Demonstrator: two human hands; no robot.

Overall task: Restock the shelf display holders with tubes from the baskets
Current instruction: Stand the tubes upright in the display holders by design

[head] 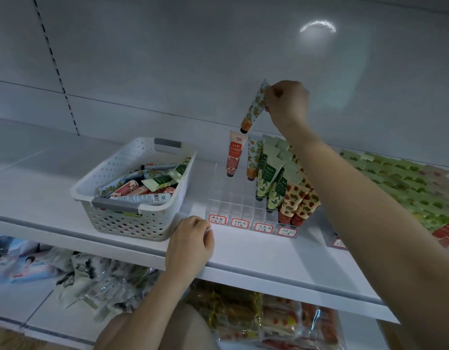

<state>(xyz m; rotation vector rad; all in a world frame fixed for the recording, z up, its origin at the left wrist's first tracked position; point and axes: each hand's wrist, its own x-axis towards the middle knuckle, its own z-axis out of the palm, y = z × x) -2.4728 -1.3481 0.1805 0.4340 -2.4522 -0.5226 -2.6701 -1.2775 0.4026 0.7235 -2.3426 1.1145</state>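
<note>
A clear gridded display holder (233,200) stands on the white shelf, its right rows filled with green and strawberry-print tubes (281,188). At its back stand a pink tube (234,154) and an orange-flower tube (252,160). My right hand (286,102) pinches the flat end of another orange-flower tube (255,108), cap down, just above the holder's back row. My left hand (190,242) rests curled on the shelf's front edge, holding nothing. A white perforated basket (132,218) at left holds several loose tubes (145,185).
A second holder (405,188) packed with green tubes sits at the right, partly behind my right forearm. Handwritten labels (251,226) line the holder's front. Packaged goods (104,281) lie on the lower shelf. The shelf's back wall rises close behind.
</note>
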